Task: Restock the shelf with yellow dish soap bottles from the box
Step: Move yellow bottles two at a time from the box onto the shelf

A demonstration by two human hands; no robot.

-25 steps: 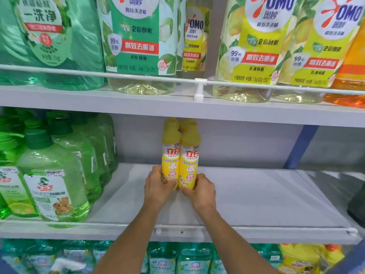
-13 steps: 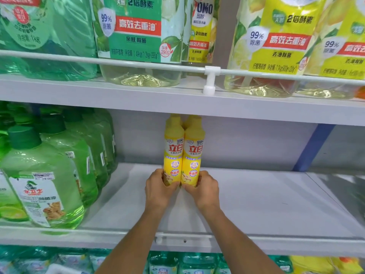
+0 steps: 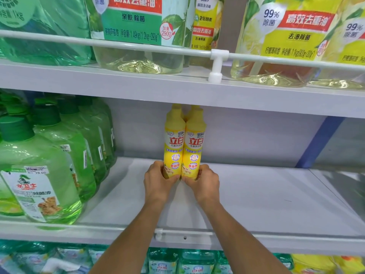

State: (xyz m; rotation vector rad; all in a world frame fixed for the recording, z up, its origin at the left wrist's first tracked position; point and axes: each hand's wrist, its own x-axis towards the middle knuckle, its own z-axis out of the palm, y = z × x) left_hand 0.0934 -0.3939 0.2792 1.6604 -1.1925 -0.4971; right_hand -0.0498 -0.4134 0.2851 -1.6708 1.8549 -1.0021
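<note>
Yellow bottles (image 3: 174, 143) I hold: smooth, glossy plastic, shiny printed labels. Shelf (image 3: 256, 194): smooth painted surface, slight sheen. Green jugs (image 3: 49, 155): translucent glossy plastic, paper price sticker (image 3: 36, 170).

The upper shelf (image 3: 118, 84) is hiding the caps of the yellow bottles (image 3: 174, 147), and the front pair is covering two more behind. The big bottles (image 3: 136, 56) overhead are running out of view.

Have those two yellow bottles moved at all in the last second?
Yes, slightly: the yellow bottles slid deeper, away from the front rail clip toward the back wall.
</note>
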